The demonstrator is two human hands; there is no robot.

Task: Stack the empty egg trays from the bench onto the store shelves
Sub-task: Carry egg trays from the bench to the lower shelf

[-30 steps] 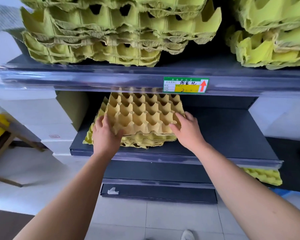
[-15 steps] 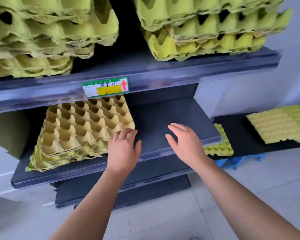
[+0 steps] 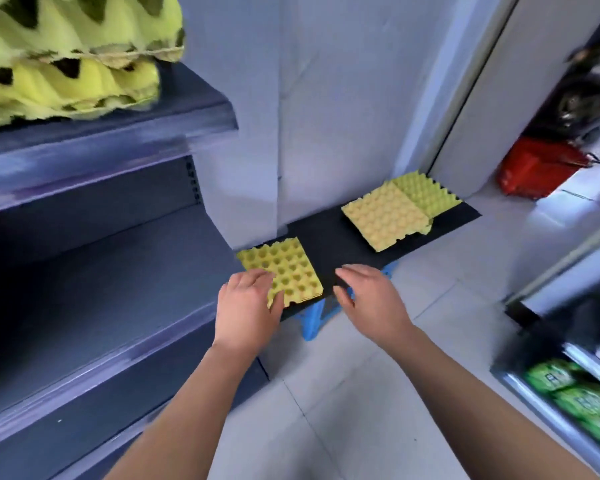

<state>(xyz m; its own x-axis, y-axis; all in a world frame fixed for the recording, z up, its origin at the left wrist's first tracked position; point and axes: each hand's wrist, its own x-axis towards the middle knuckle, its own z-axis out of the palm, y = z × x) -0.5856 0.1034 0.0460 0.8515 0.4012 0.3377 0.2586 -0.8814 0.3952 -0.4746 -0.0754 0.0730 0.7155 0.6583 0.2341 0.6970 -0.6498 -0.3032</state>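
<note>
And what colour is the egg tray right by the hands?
The egg tray is yellow-green, dimpled in rows; the head view shows it.

The tray point(image 3: 291, 268) at the left hand point(image 3: 246, 303) fingertips is dull yellow-green with a neat grid of round dimples, on a plain black bench point(image 3: 329, 237), and there's a bright blue thing point(image 3: 310, 318) just below the right hand point(image 3: 371, 296). Past that hand is a sandier tan-yellow tray point(image 3: 385, 216) with the same bumpy grid and a lime tray point(image 3: 426, 192) behind it. Way up left of the left hand, the stacked trays point(image 3: 66, 74) are loud lime-yellow on slate-blue shelves point(image 3: 101, 296), and off right there's a red thing point(image 3: 537, 168) and some green packets point(image 3: 579, 407).
</note>
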